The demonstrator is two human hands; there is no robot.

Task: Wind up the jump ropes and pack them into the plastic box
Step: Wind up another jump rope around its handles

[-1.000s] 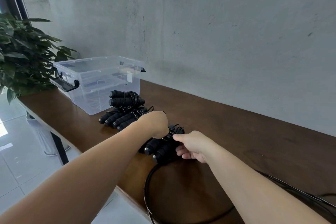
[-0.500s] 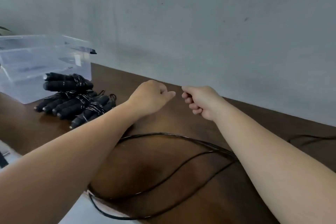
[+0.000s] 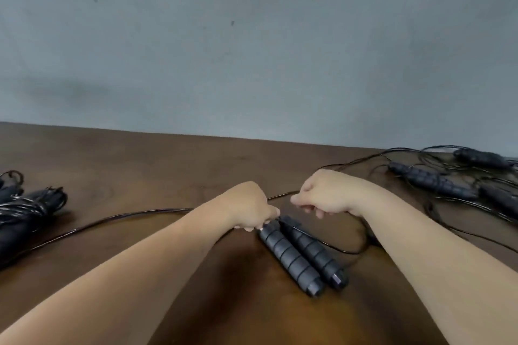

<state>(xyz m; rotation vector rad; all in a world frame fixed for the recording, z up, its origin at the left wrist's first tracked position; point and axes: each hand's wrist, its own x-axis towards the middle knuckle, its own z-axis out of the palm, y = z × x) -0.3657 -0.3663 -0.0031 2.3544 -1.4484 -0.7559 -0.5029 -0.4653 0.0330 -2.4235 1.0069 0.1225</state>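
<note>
1. Head view, looking down across a brown wooden table [image 3: 145,165] set against a grey wall [image 3: 252,36].
2. Left hand [image 3: 249,206] near frame centre, fingers curled and pinching the top ends of two black ridged handles [image 3: 302,258].
3. Handles lying side by side, touching, on the tabletop, running from the left fingertips toward 5 o'clock, butt ends nearest the camera.
4. Right hand [image 3: 325,196] just beside the left at its 3 o'clock, clenched, thumb and fingers apparently pinching the thin black cord [image 3: 117,217] close to the handle tops; exact contact too blurred to confirm.
5. Cord trailing away from the hands toward 9 o'clock in a long arc over the table, with another loop curving under the right forearm at 4 o'clock.
6. Wound-up rope bundles [image 3: 25,213] at the 9 o'clock edge of frame, cord wrapped round dark handles, well apart from the hands.
7. Loose tangle of unwound ropes [image 3: 437,182] with several dark handles at 2 o'clock, near the wall, cords sprawling across the table.
</note>
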